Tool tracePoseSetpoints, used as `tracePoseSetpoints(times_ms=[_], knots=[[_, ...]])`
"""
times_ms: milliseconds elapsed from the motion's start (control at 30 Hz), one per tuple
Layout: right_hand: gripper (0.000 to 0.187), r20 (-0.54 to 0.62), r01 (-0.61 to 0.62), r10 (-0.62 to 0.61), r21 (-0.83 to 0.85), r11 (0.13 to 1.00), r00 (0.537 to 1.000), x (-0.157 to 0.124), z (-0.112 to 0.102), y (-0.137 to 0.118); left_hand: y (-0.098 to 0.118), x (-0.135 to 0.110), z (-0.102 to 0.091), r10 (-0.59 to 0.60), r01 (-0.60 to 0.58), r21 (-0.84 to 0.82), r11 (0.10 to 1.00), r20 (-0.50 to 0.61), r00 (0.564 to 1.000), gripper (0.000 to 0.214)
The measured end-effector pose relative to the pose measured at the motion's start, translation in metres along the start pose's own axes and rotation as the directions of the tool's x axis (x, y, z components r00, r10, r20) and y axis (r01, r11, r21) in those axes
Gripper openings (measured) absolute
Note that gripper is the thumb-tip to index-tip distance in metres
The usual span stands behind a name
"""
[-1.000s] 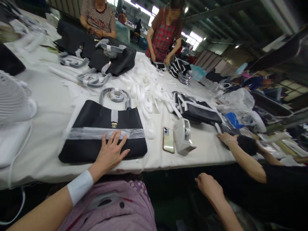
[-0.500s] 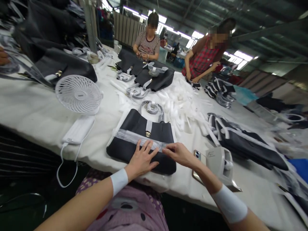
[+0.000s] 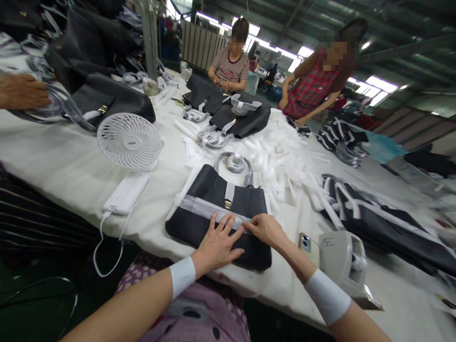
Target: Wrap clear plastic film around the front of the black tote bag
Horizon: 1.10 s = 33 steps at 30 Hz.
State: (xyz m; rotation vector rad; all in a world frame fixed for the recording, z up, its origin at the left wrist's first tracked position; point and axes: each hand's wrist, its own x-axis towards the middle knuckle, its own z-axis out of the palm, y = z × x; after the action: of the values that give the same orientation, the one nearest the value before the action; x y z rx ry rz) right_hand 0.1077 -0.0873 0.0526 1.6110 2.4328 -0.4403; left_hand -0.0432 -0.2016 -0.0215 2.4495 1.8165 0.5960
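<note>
A black handbag [image 3: 199,228] with a gold clasp lies flat before me at the table's near edge. A folded strip of clear plastic film [image 3: 195,205] runs across its front, just below the clasp. My left hand [image 3: 221,241] rests on the bag with fingers spread, their tips on the film. Close beside its index finger, my right hand [image 3: 268,230] pinches the film's right end between thumb and finger. The bag's wrapped handle [image 3: 235,163] is coiled at the top, away from me.
A white fan [image 3: 130,142] stands left, cabled. A phone [image 3: 305,243] and a tape dispenser [image 3: 338,251] sit right. White strips [image 3: 281,156] pile behind the bag, with more black bags [image 3: 245,116] beyond. Another person's hand [image 3: 24,91] reaches in from the left; two people stand across the table.
The whole view has shifted, so things sit further right. My right hand has come slightly closer to my left, which stays on the bag. The other person's hand shows more at left.
</note>
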Motion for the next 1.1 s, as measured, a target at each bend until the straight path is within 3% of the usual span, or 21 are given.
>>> tracePoseSetpoints(times_ms=[200, 433, 667, 867, 967, 1100], knots=[[0.045, 0.04, -0.088, 0.091, -0.075, 0.993, 0.995, 0.007, -0.002, -0.005, 0.0, 0.001, 0.001, 0.005, -0.005, -0.003, 1.0, 0.008, 1.0, 0.065], [0.05, 0.007, -0.105, 0.106, -0.069, 0.992, 0.994, 0.005, 0.0, -0.005, 0.004, 0.009, -0.006, 0.057, -0.06, 0.045, 0.997, 0.063, 0.996, 0.062], [0.042, 0.016, -0.085, 0.086, -0.041, 0.996, 0.996, 0.006, -0.004, 0.002, 0.005, 0.01, -0.003, 0.045, -0.048, 0.036, 0.998, 0.072, 0.996, 0.063], [0.046, -0.028, -0.117, 0.116, -0.055, 0.992, 0.993, 0.008, -0.005, 0.01, 0.005, 0.011, -0.003, 0.042, -0.042, -0.005, 0.999, 0.09, 0.995, 0.063], [0.049, -0.038, -0.126, 0.123, -0.085, 0.988, 0.992, 0.002, -0.009, 0.019, 0.004, 0.012, 0.005, 0.057, -0.058, 0.009, 0.998, 0.063, 0.996, 0.064], [0.045, -0.077, -0.133, 0.128, -0.055, 0.99, 0.989, -0.009, -0.009, 0.039, -0.007, 0.016, 0.032, 0.15, -0.152, 0.097, 0.984, 0.029, 0.988, 0.06]])
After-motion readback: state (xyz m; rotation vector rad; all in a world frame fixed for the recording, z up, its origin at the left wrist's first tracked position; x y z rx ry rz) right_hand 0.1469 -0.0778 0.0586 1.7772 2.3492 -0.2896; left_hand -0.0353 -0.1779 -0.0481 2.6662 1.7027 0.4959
